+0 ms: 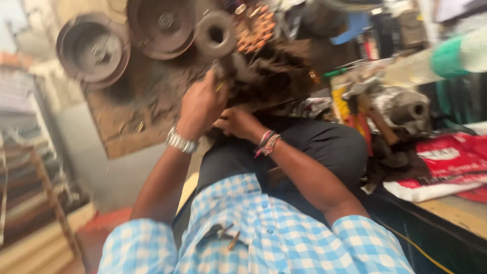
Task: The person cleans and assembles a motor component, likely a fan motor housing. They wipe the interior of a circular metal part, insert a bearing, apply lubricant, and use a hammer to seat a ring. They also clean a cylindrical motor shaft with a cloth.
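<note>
Dark brown fibrous bundle (274, 76) sits up on the person's lap, both hands on it. Left hand (202, 104), silver metal wristwatch (181, 142) on that wrist, closes round its left edge; right hand (238, 123) grips underneath, fingers blurred. Round rusty metal pulleys (94, 50) lie beyond, and a red-and-white plastic bag (446, 162) is on the surface to the right.
</note>
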